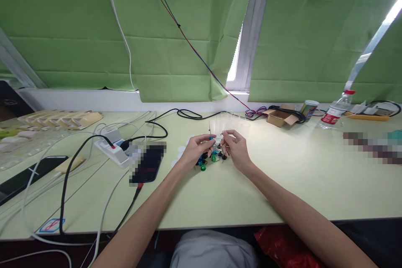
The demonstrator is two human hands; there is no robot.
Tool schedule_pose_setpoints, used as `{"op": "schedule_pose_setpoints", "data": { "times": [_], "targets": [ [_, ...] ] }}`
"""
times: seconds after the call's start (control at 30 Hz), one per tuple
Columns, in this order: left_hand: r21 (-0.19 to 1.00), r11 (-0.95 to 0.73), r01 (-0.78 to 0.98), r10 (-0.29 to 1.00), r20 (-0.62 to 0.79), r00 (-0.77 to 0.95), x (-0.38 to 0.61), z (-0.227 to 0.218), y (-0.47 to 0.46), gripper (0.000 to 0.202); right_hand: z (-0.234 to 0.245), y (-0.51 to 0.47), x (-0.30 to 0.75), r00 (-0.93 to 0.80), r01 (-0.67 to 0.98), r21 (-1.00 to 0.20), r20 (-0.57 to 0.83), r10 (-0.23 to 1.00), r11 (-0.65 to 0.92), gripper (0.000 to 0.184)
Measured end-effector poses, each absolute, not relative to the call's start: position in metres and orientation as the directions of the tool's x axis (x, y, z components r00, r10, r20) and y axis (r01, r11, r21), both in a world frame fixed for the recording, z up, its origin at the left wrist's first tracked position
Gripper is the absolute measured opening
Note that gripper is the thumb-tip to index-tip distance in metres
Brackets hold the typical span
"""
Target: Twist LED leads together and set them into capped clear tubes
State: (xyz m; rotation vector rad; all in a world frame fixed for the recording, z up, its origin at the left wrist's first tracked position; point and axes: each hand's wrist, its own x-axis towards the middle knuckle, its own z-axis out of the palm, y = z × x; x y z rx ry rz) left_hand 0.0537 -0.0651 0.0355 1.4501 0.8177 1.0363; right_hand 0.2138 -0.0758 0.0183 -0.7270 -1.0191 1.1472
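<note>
Near the middle of the table, my left hand (198, 149) pinches a small blue part (211, 137) with a thin, needle-like stem (209, 126) pointing up. Close to its right, my right hand (235, 145) has thumb and fingers pressed together. Whatever lies between those fingertips is too small to name; it looks thin and pale. Below both hands lies a loose pile of small green (203, 167), blue and black parts, partly hidden by the fingers. White round pieces (174, 162) lie beside my left hand.
Left of my arms are a phone (152, 163) on a cable, a white power strip (114, 150) and tangled cords. An open cardboard box (278, 118), a can (309, 109) and a water bottle (336, 111) stand at the back right. Clear plastic containers (230, 123) sit behind my hands.
</note>
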Motion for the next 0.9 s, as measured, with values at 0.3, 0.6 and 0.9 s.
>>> {"op": "schedule_pose_setpoints", "data": {
  "times": [0.3,0.6,0.9],
  "targets": [
    [0.973,-0.229,-0.044,0.925,0.231,0.301,0.0554,0.0322,-0.0623,0.041,0.017,-0.0764,0.2138,0.068,-0.302,-0.867,0.394,0.917,0.395,0.032],
    [0.954,-0.299,-0.014,0.917,0.291,0.273,0.0561,0.0343,-0.063,0.038,0.0173,-0.079,0.2138,0.096,-0.2,-0.871,0.438,0.894,0.448,0.031],
    [0.949,-0.315,0.003,0.915,0.303,0.266,0.0568,0.0344,-0.0636,0.037,0.0159,-0.0769,0.2128,0.144,-0.171,-0.886,0.41,0.901,0.431,0.03]
  ]
}}
